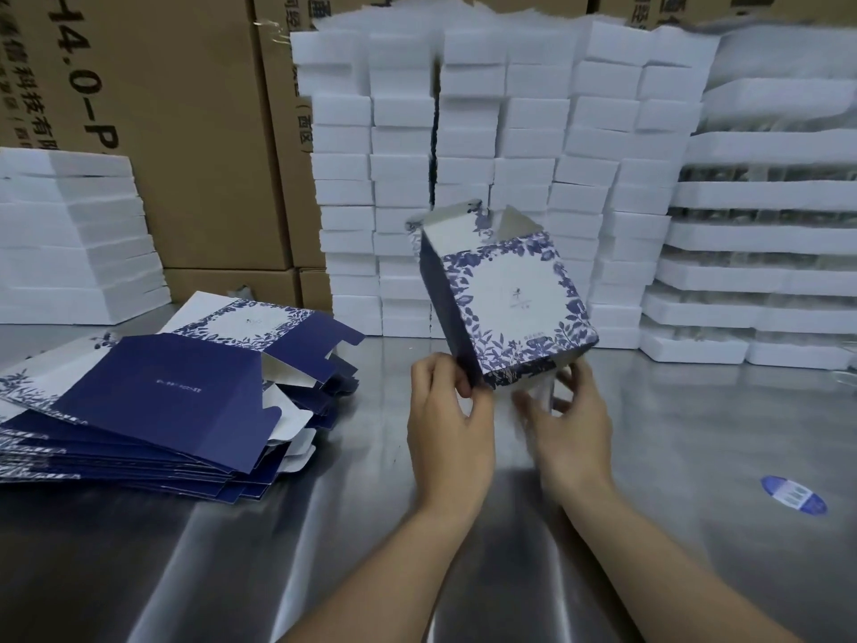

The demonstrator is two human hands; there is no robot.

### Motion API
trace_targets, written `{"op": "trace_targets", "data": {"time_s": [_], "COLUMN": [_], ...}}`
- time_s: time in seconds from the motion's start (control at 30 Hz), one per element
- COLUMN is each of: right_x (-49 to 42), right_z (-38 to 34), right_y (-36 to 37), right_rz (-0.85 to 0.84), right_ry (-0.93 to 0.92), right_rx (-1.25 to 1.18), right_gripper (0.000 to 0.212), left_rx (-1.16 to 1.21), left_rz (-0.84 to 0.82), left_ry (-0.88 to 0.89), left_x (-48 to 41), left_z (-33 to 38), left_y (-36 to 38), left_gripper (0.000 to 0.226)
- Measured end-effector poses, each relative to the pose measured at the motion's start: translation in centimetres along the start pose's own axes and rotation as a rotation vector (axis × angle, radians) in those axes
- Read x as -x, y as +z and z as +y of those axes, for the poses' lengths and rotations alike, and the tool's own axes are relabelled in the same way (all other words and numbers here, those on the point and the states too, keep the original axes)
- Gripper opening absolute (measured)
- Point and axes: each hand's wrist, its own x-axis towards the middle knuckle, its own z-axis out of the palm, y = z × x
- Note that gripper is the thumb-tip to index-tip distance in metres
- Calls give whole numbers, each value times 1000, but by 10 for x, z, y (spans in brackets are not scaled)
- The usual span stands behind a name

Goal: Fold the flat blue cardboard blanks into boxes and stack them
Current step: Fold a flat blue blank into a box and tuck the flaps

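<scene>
A blue and white floral cardboard box (pixel 510 294), partly folded into shape, is held tilted above the steel table, its far flaps standing open. My left hand (pixel 447 410) pinches its near left bottom corner between thumb and fingers. My right hand (pixel 563 410) is blurred under the box's near end, fingers curled around a silver-lined bottom flap. A thick pile of flat blue blanks (pixel 153 401) lies on the table to the left, fanned out, the top blank showing its dark blue panel.
The steel table (pixel 695 433) carries a round blue sticker (pixel 794 495) at the right. White foam blocks (pixel 487 155) are stacked in a wall behind the box; more foam (pixel 69 239) stands at the far left. Brown cartons (pixel 185 132) rise at the back.
</scene>
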Motion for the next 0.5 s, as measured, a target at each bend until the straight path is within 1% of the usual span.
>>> {"op": "trace_targets", "data": {"time_s": [0.07, 0.2, 0.3, 0.37, 0.4, 0.43, 0.5], "right_x": [-1, -4, -4, -5, -5, -6, -7], "right_z": [1, 4, 4, 0, -2, -4, -8], "right_y": [0, -4, -7, -5, -4, -4, -4], "right_rz": [5, 38, 37, 31, 47, 65, 70], "right_ry": [6, 160, 215, 254, 285, 319, 374], "right_rx": [0, 16, -30, -111, -179, -251, -348], "right_gripper": [56, 72, 65, 54, 48, 44, 39], "left_rx": [-40, -64, 52, 184, 247, 319, 472], "left_rz": [-9, -13, -26, -68, -82, -96, -182], "left_ry": [38, 124, 165, 152, 120, 48, -207], "left_x": [0, 0, 1, 4, 5, 6, 3], "left_z": [2, 2, 3, 8, 10, 12, 14], "left_y": [-1, -2, -3, -4, -4, -5, -6], "left_gripper": [15, 11, 14, 27, 35, 41, 48]}}
